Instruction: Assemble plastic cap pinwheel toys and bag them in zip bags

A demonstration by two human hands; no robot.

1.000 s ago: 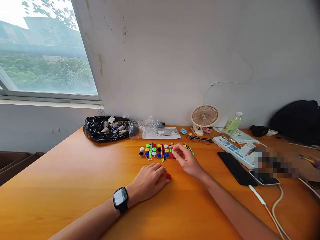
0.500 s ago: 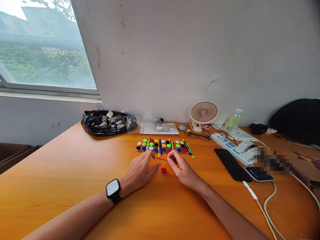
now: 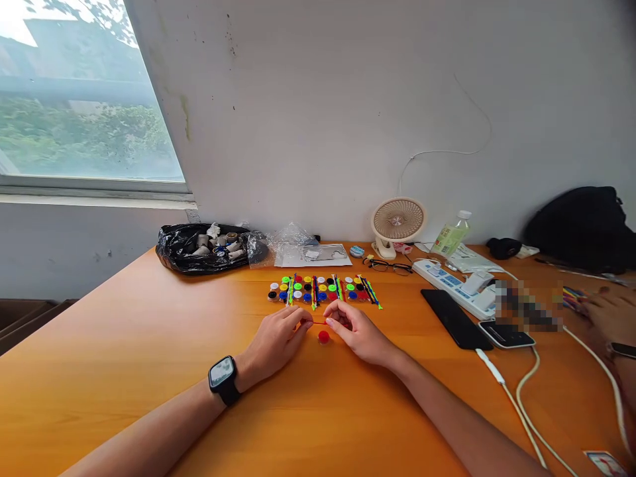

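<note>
Head view, left hand: the left hand (image 3: 278, 341) rests on the orange table (image 3: 124, 371), fingertips pinched together on the left end of a thin red stick (image 3: 314, 322).
Head view, right hand: the right hand (image 3: 358, 334) faces it, fingers closed on the stick's right end, so the stick spans the small gap between the two hands.
Red cap: a small red bottle cap (image 3: 323, 337) lies on the table just near of the stick, between the hands, touched by neither.
Sorted rows: farther off sits a grid of coloured caps (image 3: 318, 289) with coloured sticks laid between its columns (too small to count).
What changed: a second ago the right hand was up at the grid and the left hand lay against the red cap; half a second ago the stick lay near the cap with both hands drawing in. Now both hands have it pinched, so the work has moved from the grid to the stick and cap in front.
Surroundings: black bag of spools (image 3: 201, 248) far left; desk fan (image 3: 397, 222), power strip (image 3: 457, 286) and phone (image 3: 452, 318) to the right; another person's hand (image 3: 609, 311) at the right edge.
</note>
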